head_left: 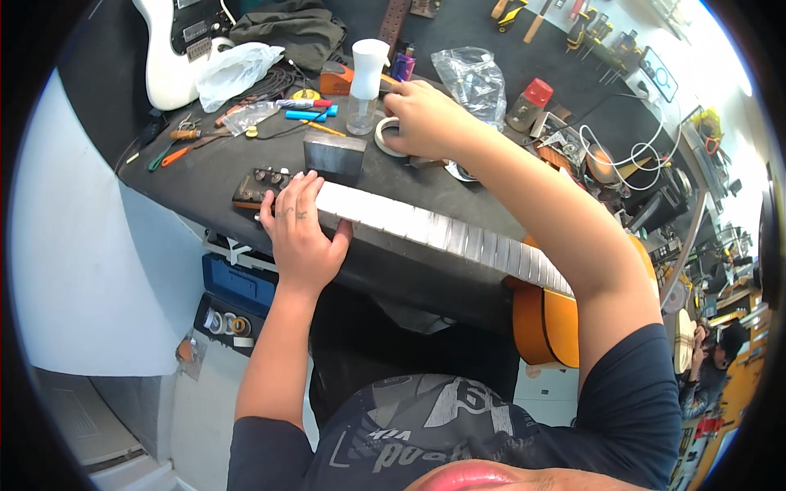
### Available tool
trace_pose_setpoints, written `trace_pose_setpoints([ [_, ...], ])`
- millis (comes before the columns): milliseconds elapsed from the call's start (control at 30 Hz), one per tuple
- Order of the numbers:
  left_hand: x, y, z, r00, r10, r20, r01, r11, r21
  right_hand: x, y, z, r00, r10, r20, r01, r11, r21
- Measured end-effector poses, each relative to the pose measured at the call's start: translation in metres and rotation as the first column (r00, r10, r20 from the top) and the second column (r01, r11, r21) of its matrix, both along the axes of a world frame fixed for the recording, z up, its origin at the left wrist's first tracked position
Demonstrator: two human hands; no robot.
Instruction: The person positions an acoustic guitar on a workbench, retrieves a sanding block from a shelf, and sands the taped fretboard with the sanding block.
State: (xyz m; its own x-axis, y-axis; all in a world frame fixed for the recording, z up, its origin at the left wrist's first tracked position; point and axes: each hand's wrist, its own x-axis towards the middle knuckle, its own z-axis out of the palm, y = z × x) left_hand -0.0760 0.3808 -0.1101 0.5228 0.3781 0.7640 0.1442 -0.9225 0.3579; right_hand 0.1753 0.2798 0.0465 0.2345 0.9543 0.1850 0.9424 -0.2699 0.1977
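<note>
An orange acoustic guitar lies across the bench edge, its fretboard covered in pale strips with metal frets. My left hand grips the neck beside the dark headstock, fingertips over the fretboard. My right hand reaches across the bench, fingers curled at the masking tape roll and a yellow item behind it; what they hold is unclear. Left of that hand stand a white-topped bottle and a dark metal block.
Bench holds cables, pens, tools, plastic bags and a red-capped jar. A white electric guitar stands back left; tools hang on the wall. A blue toolbox sits below left. Another person works at far right.
</note>
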Motion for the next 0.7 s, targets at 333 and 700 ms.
trace_pose_setpoints([
  [333, 0.002, -0.001, 0.0, 1.0, -0.012, 0.002, 0.012, 1.0, 0.002, -0.039, 0.034, -0.008, 0.919, -0.096, -0.382, 0.08, 0.995, -0.059],
  [700, 0.0, -0.002, 0.002, 1.0, 0.004, -0.004, -0.004, 1.0, 0.006, -0.047, -0.147, 0.019, 0.839, -0.216, -0.5, 0.273, 0.961, 0.042],
])
